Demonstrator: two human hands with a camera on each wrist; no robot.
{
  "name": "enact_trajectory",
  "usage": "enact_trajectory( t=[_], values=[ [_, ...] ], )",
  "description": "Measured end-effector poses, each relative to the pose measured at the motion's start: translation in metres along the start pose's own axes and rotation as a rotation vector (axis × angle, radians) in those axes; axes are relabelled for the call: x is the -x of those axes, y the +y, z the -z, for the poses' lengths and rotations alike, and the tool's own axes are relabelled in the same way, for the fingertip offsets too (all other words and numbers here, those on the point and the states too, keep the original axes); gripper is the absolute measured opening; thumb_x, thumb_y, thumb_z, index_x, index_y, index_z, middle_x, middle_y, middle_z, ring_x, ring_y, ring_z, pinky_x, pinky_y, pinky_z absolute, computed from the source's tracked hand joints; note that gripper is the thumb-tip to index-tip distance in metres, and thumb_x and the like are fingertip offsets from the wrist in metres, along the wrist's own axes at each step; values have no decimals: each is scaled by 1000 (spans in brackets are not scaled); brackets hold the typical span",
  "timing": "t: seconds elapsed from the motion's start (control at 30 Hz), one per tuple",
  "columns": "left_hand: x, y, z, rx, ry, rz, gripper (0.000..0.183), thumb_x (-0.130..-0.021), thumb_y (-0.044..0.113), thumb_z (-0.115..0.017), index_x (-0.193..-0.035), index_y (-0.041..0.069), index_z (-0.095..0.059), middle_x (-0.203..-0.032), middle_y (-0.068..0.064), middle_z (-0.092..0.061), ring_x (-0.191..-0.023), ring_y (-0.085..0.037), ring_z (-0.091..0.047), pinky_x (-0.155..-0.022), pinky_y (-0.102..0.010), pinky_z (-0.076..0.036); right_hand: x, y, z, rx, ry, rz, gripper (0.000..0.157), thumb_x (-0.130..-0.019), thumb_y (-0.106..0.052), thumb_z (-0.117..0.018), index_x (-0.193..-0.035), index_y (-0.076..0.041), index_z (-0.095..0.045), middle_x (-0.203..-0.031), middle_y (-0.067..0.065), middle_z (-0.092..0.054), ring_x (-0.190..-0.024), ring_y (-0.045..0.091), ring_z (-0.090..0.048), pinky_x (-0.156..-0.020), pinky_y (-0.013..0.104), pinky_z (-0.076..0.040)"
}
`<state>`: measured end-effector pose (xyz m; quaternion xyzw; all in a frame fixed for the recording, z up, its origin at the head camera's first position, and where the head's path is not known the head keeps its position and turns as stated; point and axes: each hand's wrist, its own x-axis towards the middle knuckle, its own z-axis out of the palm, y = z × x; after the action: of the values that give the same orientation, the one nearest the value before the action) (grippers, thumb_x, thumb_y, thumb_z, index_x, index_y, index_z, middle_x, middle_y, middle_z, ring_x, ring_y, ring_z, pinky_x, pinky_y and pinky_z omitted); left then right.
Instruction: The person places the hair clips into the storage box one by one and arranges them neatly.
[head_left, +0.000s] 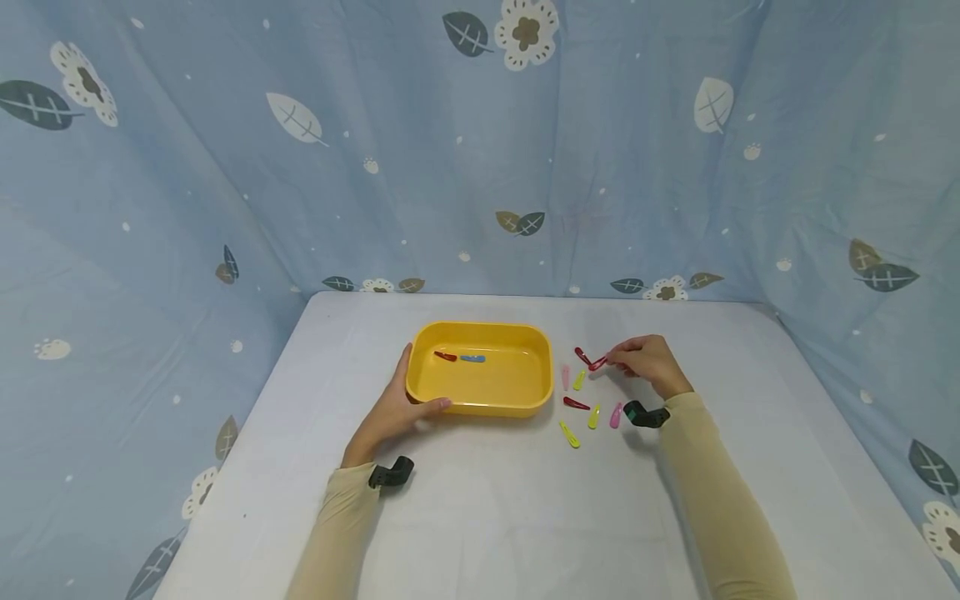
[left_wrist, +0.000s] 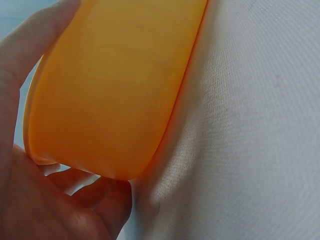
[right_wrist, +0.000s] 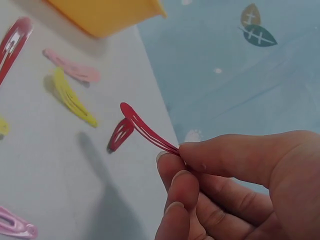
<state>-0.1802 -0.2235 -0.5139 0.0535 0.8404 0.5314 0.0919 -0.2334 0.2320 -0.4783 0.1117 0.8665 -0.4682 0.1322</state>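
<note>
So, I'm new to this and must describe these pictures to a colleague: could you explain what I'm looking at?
There is no robot here: these are a person's left hand and right hand. The wide picture comes from a camera worn on the head, looking forward and down. The other two come from cameras worn on the wrists, so everything looks closer.

On the white table stands a yellow tray with a red snap hair clip and a blue snap hair clip inside. Beside it lie loose red, yellow and pink snap clips.

The left hand grips the tray's edge; the big orange-yellow shape in the left wrist picture is that tray. The right hand pinches another red clip between thumb and fingers.
</note>
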Motion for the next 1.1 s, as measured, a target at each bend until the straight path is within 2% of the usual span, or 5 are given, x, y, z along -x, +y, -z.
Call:
enact_trajectory(
  t=[0.2,0.4,0.67,0.97,1.1],
  values=[
    [0,-2,0,3,4,-9,136,-75,51,-90,-167,26,6,-176,-5,-13,-157,-31,-30,-130,-58,-20,4,-8,1,-25,2,-9,38,-99,-30,-67,-125,-1,-69,-121,18,-68,-96,25,-63,-78,19,-56],
    [-1,-1,0,-3,3,-16,136,-75,51,-90,-167,25,7,-176,-6,-11,-158,-32,-28,-130,-58,-19,8,-18,-1,-76,6,15,39,-99,-27,-68,-124,2,-68,-120,20,-70,-101,30,-66,-84,27,-60],
    [-1,0,0,-11,3,-7,136,-75,52,-90,-167,25,7,-176,-5,-9,-159,-32,-24,-131,-58,-17,12,-35,-7,-101,5,14,43,-96,-30,-72,-127,0,-67,-124,18,-67,-112,35,-64,-79,17,-57],
    [-2,1,0,-5,-2,-11,137,-75,51,-90,-167,23,7,-176,-6,-9,-159,-33,-24,-131,-58,-17,12,-52,-18,-157,-2,47,39,-96,-28,-73,-122,0,-69,-117,14,-69,-110,35,-63,-79,18,-59],
    [-2,1,1,1,-4,-7,137,-75,51,-90,-167,24,7,-176,-6,-9,-159,-32,-25,-131,-58,-18,12,-63,-23,-166,-4,59,37,-96,-27,-72,-121,0,-69,-121,20,-69,-109,37,-63,-84,22,-60]
  ],
)
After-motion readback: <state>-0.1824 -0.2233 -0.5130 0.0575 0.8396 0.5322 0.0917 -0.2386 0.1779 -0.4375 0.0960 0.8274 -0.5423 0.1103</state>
